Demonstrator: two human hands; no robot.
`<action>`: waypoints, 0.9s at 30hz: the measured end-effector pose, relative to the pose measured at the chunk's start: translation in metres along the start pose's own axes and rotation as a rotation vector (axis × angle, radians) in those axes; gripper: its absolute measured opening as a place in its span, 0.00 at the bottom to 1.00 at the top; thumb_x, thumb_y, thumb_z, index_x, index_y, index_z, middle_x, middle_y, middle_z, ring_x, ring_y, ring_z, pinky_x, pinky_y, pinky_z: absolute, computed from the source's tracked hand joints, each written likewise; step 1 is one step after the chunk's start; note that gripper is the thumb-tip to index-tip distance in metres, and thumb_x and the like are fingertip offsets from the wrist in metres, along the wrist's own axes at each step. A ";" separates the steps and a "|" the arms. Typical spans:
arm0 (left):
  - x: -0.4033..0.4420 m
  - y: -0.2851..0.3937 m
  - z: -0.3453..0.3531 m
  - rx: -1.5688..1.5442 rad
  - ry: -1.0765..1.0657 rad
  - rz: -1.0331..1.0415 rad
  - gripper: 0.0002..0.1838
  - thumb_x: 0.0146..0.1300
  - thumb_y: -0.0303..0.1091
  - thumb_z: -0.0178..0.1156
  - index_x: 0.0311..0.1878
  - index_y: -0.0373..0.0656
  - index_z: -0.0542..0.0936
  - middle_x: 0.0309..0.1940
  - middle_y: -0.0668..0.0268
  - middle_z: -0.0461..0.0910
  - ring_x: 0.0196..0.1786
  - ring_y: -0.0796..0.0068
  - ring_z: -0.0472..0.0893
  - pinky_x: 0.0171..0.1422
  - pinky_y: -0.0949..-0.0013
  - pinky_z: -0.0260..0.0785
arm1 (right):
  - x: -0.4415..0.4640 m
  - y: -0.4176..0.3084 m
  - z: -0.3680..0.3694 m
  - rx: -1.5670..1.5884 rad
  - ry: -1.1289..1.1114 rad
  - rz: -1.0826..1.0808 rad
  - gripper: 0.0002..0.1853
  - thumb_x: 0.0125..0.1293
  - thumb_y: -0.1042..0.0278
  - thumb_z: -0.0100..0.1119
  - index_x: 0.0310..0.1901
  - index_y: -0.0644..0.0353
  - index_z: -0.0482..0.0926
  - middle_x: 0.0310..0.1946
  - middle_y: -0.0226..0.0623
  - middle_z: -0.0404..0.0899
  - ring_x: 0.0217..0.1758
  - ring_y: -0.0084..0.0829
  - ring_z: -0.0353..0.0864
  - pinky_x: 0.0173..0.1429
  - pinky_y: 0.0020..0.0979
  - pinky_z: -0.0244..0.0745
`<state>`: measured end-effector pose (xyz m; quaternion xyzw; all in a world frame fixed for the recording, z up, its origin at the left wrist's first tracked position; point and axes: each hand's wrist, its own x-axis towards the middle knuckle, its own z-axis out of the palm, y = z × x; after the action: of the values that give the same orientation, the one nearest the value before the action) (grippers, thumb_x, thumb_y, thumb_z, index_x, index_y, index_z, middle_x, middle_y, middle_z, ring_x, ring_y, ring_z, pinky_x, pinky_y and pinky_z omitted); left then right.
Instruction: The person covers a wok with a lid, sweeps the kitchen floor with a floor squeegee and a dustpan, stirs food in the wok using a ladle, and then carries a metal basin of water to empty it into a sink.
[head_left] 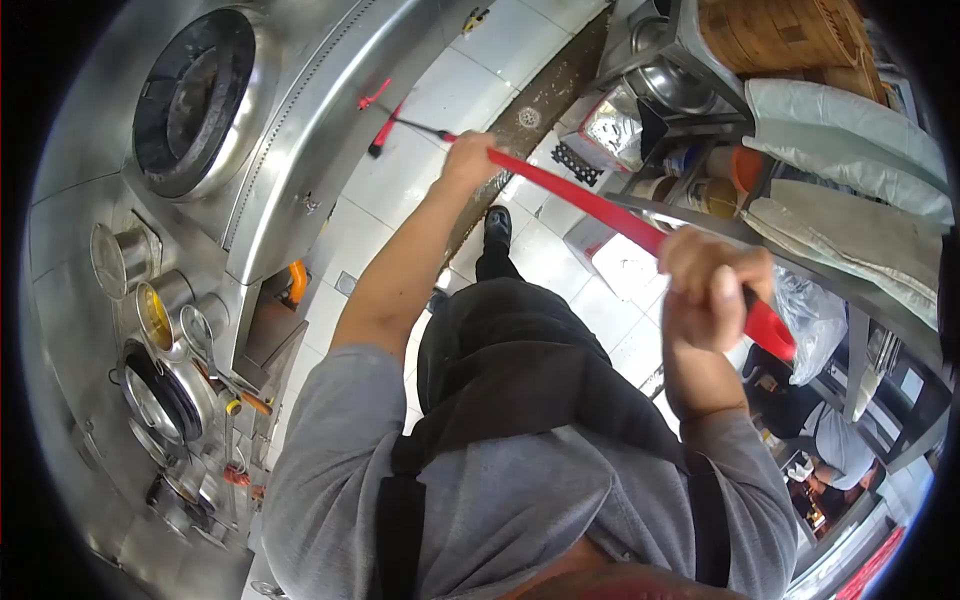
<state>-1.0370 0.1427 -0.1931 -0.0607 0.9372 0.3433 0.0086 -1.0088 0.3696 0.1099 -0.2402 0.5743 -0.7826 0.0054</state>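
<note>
A long red-handled floor tool (580, 195) slants across the view in front of my body. My left hand (470, 162) is closed round its handle near the lower, black end. Higher up the handle, close to its red grip end, my right hand (708, 288) is also wrapped round it. The tool's narrow red-and-black head (386, 132) is low over the white tiles, beside the steel stove front. Whether it is a brush or a squeegee I cannot tell.
On the left is a steel stove (340, 110) with a round wok burner (195, 103) and several metal pots. A dark floor channel (540, 95) crosses the tiles (430, 75). Shelves on the right hold bamboo steamers (785, 35) and folded cloths (850, 130). Another person (835, 440) is at lower right.
</note>
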 end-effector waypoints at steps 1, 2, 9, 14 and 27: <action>0.005 0.027 -0.006 -0.048 -0.086 0.003 0.19 0.51 0.48 0.61 0.20 0.40 0.74 0.24 0.50 0.75 0.33 0.49 0.76 0.39 0.55 0.68 | 0.001 -0.012 -0.002 -0.050 0.001 -0.025 0.09 0.62 0.68 0.49 0.29 0.57 0.59 0.12 0.31 0.60 0.14 0.27 0.60 0.23 0.35 0.61; 0.013 0.035 0.010 -0.088 -0.072 0.058 0.20 0.51 0.48 0.61 0.19 0.40 0.74 0.24 0.51 0.75 0.34 0.50 0.76 0.39 0.55 0.67 | 0.002 -0.025 -0.001 -0.095 0.020 -0.050 0.09 0.63 0.67 0.48 0.30 0.56 0.59 0.11 0.29 0.58 0.13 0.26 0.58 0.22 0.33 0.59; 0.022 0.123 0.018 -0.240 -0.246 0.280 0.19 0.55 0.52 0.59 0.24 0.45 0.79 0.26 0.56 0.79 0.36 0.52 0.78 0.42 0.56 0.70 | -0.007 -0.090 -0.008 -0.162 -0.015 -0.289 0.15 0.68 0.57 0.47 0.27 0.55 0.61 0.11 0.25 0.57 0.12 0.21 0.56 0.18 0.25 0.52; -0.085 0.186 -0.022 -0.351 0.161 0.399 0.19 0.54 0.44 0.61 0.16 0.39 0.75 0.20 0.51 0.76 0.29 0.50 0.77 0.35 0.54 0.68 | -0.044 -0.197 -0.040 0.034 -0.067 -0.424 0.20 0.64 0.50 0.53 0.25 0.57 0.65 0.13 0.21 0.57 0.12 0.16 0.55 0.18 0.21 0.51; -0.465 -0.091 -0.028 -0.032 -0.157 -0.540 0.13 0.46 0.39 0.66 0.25 0.40 0.76 0.26 0.49 0.77 0.34 0.49 0.78 0.39 0.53 0.70 | -0.172 0.024 0.137 0.235 0.072 0.686 0.10 0.61 0.69 0.56 0.24 0.58 0.68 0.13 0.33 0.69 0.17 0.26 0.70 0.27 0.29 0.69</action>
<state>-0.5643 0.1057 -0.2031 -0.2815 0.8780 0.3470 0.1715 -0.8105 0.2875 0.0557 -0.0037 0.5275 -0.8039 0.2748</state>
